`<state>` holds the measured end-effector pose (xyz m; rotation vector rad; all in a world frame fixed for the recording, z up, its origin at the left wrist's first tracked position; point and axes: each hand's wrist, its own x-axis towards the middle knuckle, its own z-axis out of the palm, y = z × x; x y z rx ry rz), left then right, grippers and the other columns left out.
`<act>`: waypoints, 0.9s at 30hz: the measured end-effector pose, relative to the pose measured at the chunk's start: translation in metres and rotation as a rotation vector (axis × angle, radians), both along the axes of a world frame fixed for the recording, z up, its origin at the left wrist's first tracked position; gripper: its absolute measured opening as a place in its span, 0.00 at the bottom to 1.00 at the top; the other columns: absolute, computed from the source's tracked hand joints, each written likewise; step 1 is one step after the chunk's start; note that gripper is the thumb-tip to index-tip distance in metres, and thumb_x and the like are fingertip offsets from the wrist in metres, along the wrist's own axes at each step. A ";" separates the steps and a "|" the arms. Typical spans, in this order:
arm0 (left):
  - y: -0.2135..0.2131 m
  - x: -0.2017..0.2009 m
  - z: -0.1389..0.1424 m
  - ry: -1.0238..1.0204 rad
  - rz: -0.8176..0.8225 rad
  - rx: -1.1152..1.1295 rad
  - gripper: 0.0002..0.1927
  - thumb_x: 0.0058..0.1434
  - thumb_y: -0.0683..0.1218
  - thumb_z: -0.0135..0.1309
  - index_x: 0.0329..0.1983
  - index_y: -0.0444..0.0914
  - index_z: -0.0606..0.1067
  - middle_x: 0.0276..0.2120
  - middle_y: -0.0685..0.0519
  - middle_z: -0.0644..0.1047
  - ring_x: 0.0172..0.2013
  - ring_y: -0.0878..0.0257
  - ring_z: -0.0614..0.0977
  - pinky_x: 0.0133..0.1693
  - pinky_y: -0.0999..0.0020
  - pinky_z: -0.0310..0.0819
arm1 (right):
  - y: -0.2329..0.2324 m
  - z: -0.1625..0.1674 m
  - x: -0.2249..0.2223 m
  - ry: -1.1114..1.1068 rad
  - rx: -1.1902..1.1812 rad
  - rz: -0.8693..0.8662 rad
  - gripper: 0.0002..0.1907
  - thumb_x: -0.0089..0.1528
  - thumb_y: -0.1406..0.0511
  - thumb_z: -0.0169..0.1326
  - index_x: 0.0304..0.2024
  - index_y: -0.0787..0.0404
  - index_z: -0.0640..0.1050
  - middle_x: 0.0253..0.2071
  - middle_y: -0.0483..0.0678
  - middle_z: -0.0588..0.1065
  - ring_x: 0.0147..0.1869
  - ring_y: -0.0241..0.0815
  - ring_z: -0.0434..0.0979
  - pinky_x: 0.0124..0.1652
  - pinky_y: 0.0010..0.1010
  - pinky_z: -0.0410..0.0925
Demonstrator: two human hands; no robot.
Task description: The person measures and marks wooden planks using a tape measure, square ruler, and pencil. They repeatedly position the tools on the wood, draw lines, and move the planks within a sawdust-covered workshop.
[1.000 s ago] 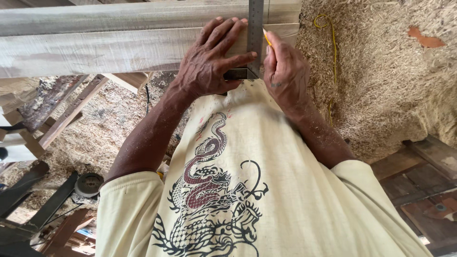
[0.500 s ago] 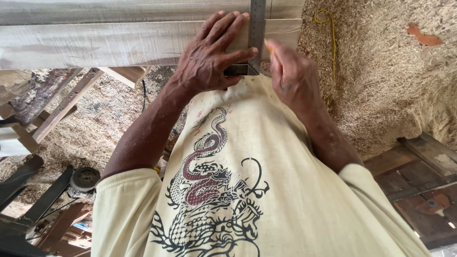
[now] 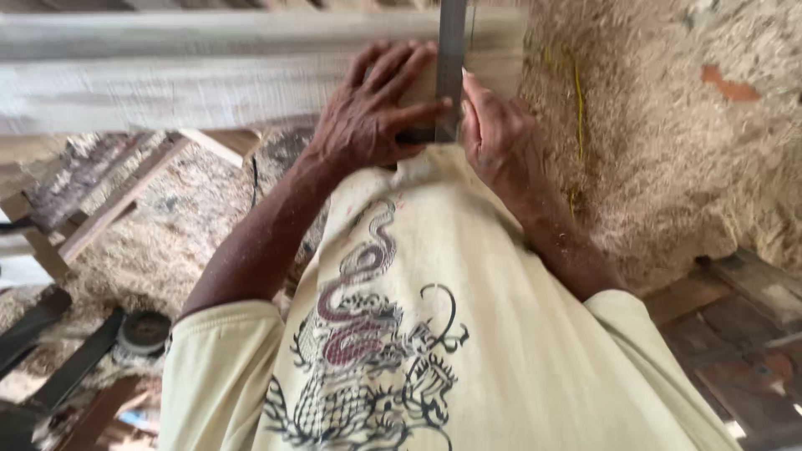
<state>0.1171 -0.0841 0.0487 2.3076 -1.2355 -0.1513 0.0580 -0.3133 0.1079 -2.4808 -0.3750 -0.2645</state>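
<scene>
The left hand (image 3: 368, 113) lies flat on a pale wooden plank (image 3: 167, 79), fingers spread wide, its thumb reaching across to touch a metal square (image 3: 452, 58). The square stands upright across the plank, its blade running up out of the top of the view. The right hand (image 3: 497, 138) is just beside the square on the other side, fingers curled narrow and pressed against the blade's edge; whether it grips anything small I cannot tell, as the fingertips are blurred. Both hands sit near the right end of the plank, which stretches away to the left edge of the view.

Below the hands hangs the person's cream shirt (image 3: 468, 334) with a dark dragon print, filling the lower middle. To the right of the plank's end is a heap of sawdust (image 3: 668, 150) with a thin yellow cord (image 3: 578, 108) lying on it. Lower left, on the sawdust-strewn floor, are wooden slats (image 3: 117, 200) and a dark round tool (image 3: 144, 330). Lower right shows dark boards (image 3: 735, 334)
</scene>
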 end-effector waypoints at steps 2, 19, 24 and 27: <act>0.000 -0.002 -0.006 0.074 -0.008 0.016 0.36 0.53 0.66 0.75 0.66 0.63 0.76 0.78 0.41 0.56 0.75 0.43 0.57 0.76 0.44 0.42 | -0.008 0.014 -0.028 0.314 -0.059 0.059 0.12 0.72 0.73 0.54 0.58 0.68 0.78 0.39 0.57 0.80 0.36 0.46 0.82 0.32 0.35 0.74; 0.169 -0.099 0.012 -0.429 0.664 -0.079 0.15 0.67 0.51 0.70 0.47 0.45 0.76 0.54 0.52 0.82 0.41 0.64 0.76 0.44 0.62 0.66 | -0.085 -0.081 0.005 0.529 0.513 -0.698 0.22 0.76 0.48 0.48 0.57 0.56 0.81 0.46 0.47 0.83 0.45 0.35 0.84 0.45 0.35 0.80; 0.220 -0.053 0.011 -0.495 0.741 0.004 0.22 0.60 0.63 0.71 0.40 0.46 0.75 0.55 0.51 0.78 0.41 0.62 0.71 0.44 0.60 0.63 | -0.034 -0.100 0.049 0.400 0.316 -0.610 0.34 0.72 0.41 0.43 0.55 0.66 0.73 0.48 0.53 0.74 0.50 0.47 0.76 0.43 0.47 0.73; 0.257 -0.003 0.012 -0.338 0.714 -0.009 0.29 0.59 0.71 0.68 0.38 0.43 0.75 0.58 0.50 0.77 0.43 0.56 0.70 0.47 0.56 0.64 | -0.021 -0.098 0.055 0.607 0.298 -0.781 0.33 0.67 0.40 0.44 0.53 0.61 0.73 0.46 0.51 0.74 0.48 0.46 0.78 0.39 0.49 0.76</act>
